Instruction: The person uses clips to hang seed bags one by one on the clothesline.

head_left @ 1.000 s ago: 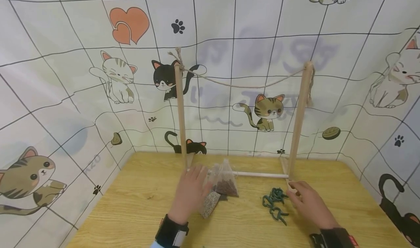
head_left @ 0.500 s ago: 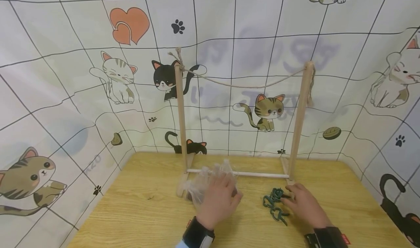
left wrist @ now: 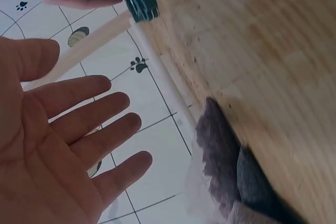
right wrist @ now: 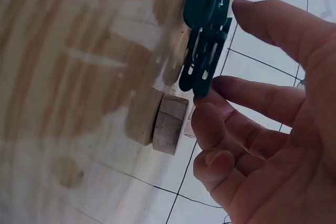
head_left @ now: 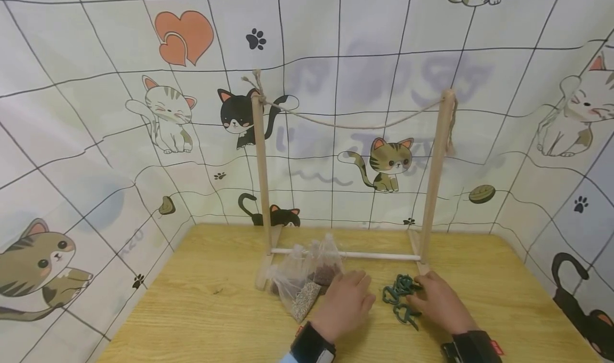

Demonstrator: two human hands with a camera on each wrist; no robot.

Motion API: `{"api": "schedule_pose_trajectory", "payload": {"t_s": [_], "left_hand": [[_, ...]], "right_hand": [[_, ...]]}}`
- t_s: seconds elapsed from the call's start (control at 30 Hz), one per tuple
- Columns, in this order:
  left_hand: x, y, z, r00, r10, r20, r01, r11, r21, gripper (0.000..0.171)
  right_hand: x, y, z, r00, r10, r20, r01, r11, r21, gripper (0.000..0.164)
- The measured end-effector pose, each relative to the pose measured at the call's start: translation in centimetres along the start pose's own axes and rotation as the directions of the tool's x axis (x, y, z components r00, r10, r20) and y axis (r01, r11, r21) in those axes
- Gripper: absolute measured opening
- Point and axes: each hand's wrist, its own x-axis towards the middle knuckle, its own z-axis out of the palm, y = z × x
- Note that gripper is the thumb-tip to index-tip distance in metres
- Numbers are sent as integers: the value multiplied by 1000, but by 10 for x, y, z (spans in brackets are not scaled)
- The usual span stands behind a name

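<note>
Since half a second ago, the left hand (head_left: 344, 305) is shifting to the right, uncovering the see-through bags and now standing just right of them, low in the centre of the frame. In the left wrist view its fingers are spreading straight and apart, palm showing.

The right hand (head_left: 443, 305) is staying beside the green clips (head_left: 404, 284), at the lower right. Its thumb is standing apart from its loosely bending fingers. In the right wrist view the fingertips are coming right up to the lower end of one clip; whether they are touching it, I cannot tell.

The clips are lying in a small pile between the two hands. The bags are clustering left of the left hand: one with speckled grey fill (head_left: 305, 301) is lying in front, one with reddish-brown fill (head_left: 328, 273) is sitting behind it, and a dark-filled part is showing at the left edge.

Behind them a white rod (head_left: 379, 255) is running between the left post (head_left: 263, 176) and the right post (head_left: 436, 176), and a cord (head_left: 345, 127) is sagging between their tops. All of this is standing on a wooden table (head_left: 192, 288) before a cat-printed cloth (head_left: 307, 11).
</note>
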Motion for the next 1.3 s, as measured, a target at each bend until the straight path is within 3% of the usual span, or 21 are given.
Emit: {"api": "schedule_pose_trajectory", "payload": {"t_s": [0.1,0.3,0.43,0.53,0.6,0.63,0.7,0.8,0.9,1.0,1.1,1.3], "left_hand": [[2,3,2,1000,19,-11,-19,1000,17,11],[4,6,8,999,43,6,-43,999,28,16],[5,6,7,999,48,-10,-47,999,25,11],[5,4,3,1000,2,10,-1,998,-65,21],[6,2,0,997,-56,50,64,981,-182,30],[7,1,-2,994,-89,69,104,963,-247,34],[8,-2,-5,979,-171,111,202,891,-406,41],[11,-6,-11,949,-285,137,307,725,-617,45],[13,-9,-16,915,-369,166,356,540,-763,43],[13,-11,-21,890,-404,212,384,413,-826,37],[12,-13,-24,875,-410,256,415,364,-834,34],[12,-16,-26,869,-415,269,428,361,-828,30]], "right_hand": [[1,-1,0,1000,14,11,-14,1000,-19,47],[3,0,0,1000,24,14,-24,999,-34,40],[3,0,1,1000,23,-14,-23,1000,14,35],[2,-3,0,999,5,-51,-1,997,83,29],[2,-7,-2,996,-22,-82,32,991,130,24],[2,-10,-4,995,-34,-97,48,988,147,23],[1,-18,-8,987,-77,-142,103,977,189,23],[-1,-33,-12,956,-182,-229,236,942,239,29],[-3,-46,-14,890,-331,-315,412,879,241,37],[-4,-56,-14,816,-447,-367,538,820,196,43],[-6,-62,-15,784,-494,-376,586,788,189,49],[-8,-66,-16,789,-489,-372,585,785,207,53]]}}
